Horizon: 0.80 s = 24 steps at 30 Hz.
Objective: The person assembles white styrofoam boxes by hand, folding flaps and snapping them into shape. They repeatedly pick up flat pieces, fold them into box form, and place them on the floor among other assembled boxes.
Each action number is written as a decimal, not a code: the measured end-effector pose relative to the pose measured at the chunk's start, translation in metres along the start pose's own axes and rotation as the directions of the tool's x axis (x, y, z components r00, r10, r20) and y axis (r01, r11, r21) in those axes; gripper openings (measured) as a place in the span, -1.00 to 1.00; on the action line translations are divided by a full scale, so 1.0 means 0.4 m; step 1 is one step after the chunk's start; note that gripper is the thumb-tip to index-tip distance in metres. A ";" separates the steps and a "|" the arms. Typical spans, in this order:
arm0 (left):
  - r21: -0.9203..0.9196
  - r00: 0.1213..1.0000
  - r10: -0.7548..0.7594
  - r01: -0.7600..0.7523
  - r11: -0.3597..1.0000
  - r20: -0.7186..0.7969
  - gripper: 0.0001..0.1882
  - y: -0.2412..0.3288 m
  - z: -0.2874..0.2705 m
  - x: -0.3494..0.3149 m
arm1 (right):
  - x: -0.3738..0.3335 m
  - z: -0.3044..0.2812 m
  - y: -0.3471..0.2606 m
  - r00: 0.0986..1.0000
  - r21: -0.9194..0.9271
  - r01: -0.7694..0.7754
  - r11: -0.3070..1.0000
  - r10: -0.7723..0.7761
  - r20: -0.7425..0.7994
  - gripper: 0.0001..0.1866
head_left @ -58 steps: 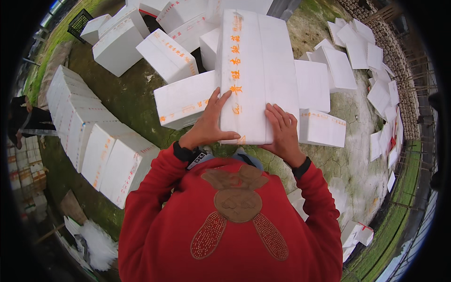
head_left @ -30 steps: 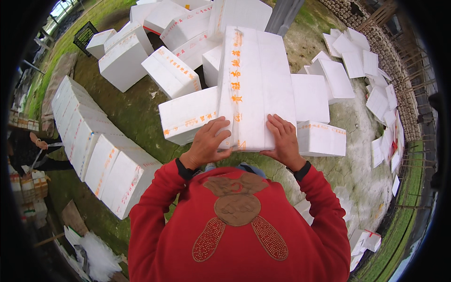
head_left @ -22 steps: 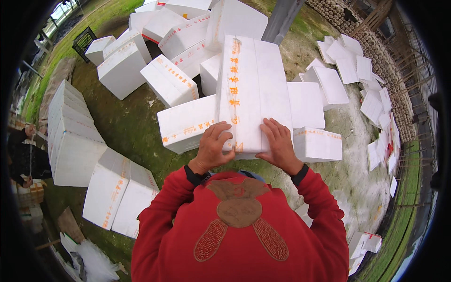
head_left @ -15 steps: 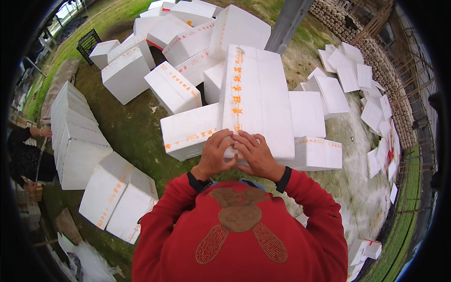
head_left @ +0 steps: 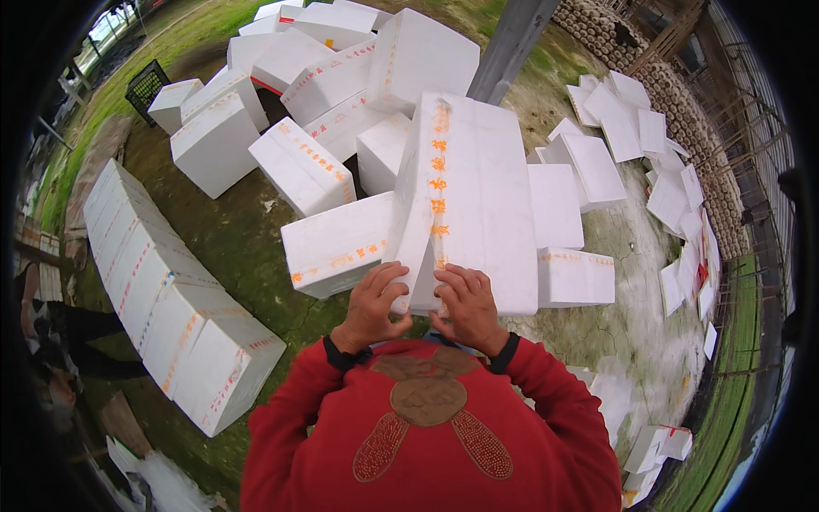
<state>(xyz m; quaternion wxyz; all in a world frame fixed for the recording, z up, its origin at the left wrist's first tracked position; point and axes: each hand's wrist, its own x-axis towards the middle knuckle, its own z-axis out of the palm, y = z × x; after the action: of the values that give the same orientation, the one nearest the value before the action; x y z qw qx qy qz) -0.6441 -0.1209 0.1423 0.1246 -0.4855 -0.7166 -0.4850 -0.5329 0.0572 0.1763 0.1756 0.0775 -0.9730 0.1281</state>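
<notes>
As left hand (head_left: 369, 307) curls at white box (head_left: 488, 205), right hand (head_left: 472, 309) alongside

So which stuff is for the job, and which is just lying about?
For the job:
- big white box, with the left hand and right hand at its near end
- probably the similar white boxes around it

Seemingly just lying about:
- black crate
- flat white pieces on the right
- pale crumpled heap at lower left

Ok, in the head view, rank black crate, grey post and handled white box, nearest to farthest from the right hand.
1. Handled white box, touching the right hand.
2. Grey post, beyond the box, slightly right.
3. Black crate, at upper left.
</notes>
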 end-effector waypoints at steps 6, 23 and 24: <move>-0.020 0.995 0.002 0.000 1.000 0.103 -0.61 -0.024 0.013 0.006 | 0.065 -0.067 0.027 0.948 0.189 0.106 0.976 -0.157 0.277 -0.46; 0.062 0.974 -0.115 0.104 0.993 0.196 -0.66 0.015 -0.035 0.000 | 0.631 0.003 0.644 0.947 -0.115 -0.221 0.968 0.241 0.211 -0.60; 0.093 0.963 -0.147 0.129 0.987 0.226 -0.67 0.024 -0.032 0.007 | 0.649 0.019 0.663 0.955 -0.144 -0.195 0.970 0.222 0.199 -0.62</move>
<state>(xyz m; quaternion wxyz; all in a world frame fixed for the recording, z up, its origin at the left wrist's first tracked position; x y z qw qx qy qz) -0.6413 -0.1291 0.1562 0.0246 -0.4824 -0.7767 -0.4043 -0.8279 0.2810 0.2045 0.0600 -0.0233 -0.9950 0.0765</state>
